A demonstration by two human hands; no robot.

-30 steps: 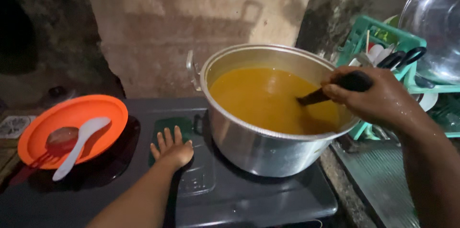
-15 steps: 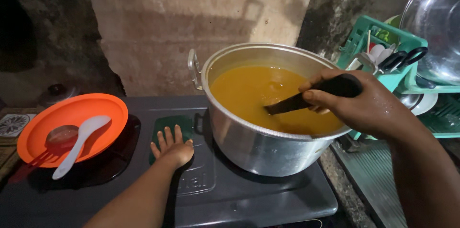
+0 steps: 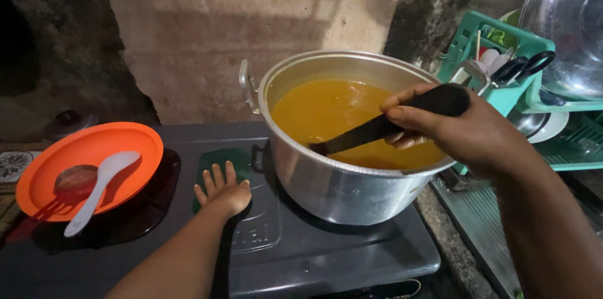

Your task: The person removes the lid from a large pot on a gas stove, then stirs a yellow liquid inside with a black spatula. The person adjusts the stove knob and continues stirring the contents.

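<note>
A large metal pot (image 3: pixel 339 192) full of orange-yellow soup (image 3: pixel 326 110) stands on the right side of a dark two-burner stove (image 3: pixel 326 255). My right hand (image 3: pixel 458 126) grips the black handle of a ladle (image 3: pixel 370 130), whose lower end dips into the soup. My left hand (image 3: pixel 223 189) lies flat, fingers spread, on the stove top just left of the pot, touching nothing else.
An orange plate (image 3: pixel 91 164) with a white spoon (image 3: pixel 100 189) and some sauce sits on the left burner. A green dish rack (image 3: pixel 515 66) at the right holds scissors, utensils and a big steel bowl (image 3: pixel 565 22). A stained wall rises behind.
My right hand has swung the ladle leftward through the soup, its handle now lying lower and more slanted. The left hand has stayed flat on the stove.
</note>
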